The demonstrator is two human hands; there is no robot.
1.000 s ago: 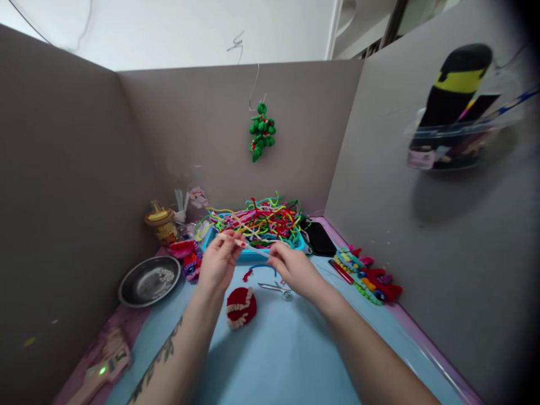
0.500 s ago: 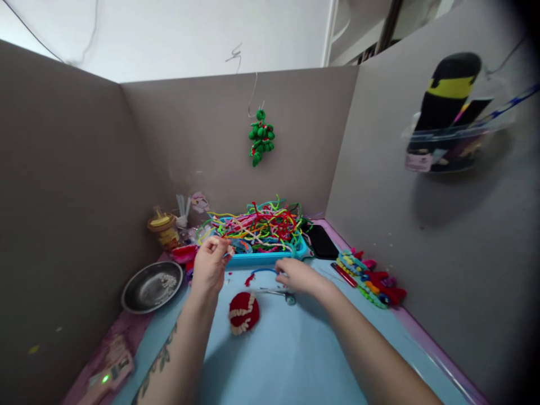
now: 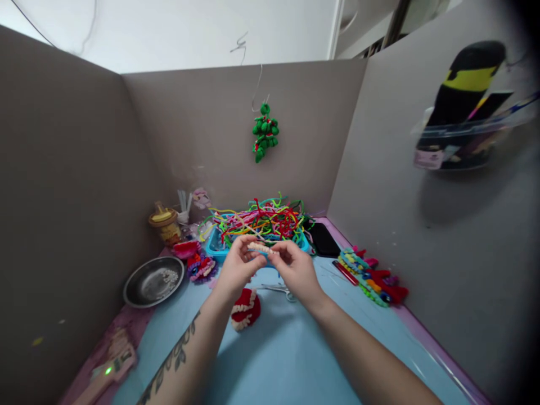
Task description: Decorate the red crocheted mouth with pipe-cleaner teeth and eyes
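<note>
Between my two hands, above the near edge of the blue tray, is a short cream crocheted strip (image 3: 260, 248). My left hand (image 3: 241, 264) pinches its left end between thumb and fingers. On the right end, the fingertips of my right hand (image 3: 295, 269) are closed. Below them, a red crocheted round piece with cream ruffles (image 3: 252, 308) lies on the blue mat, partly hidden by my left wrist. Scissors (image 3: 276, 288) rest beside it, their handles partly behind my right hand.
Tangled coloured yarn pieces (image 3: 274, 219) fill a blue tray (image 3: 216, 247) at the back. A metal bowl (image 3: 139, 289) with small white bits stands left. On the right are a black phone (image 3: 324, 241), a red pen-like tool (image 3: 346, 273) and colourful crocheted pieces (image 3: 371, 281). A pink glue gun (image 3: 112, 365) lies front left.
My right hand pulled a pale strand away from the cream piece, dropped empty-looking toward the scissors, then rose to the strip. My left hand kept hold and moved right.
</note>
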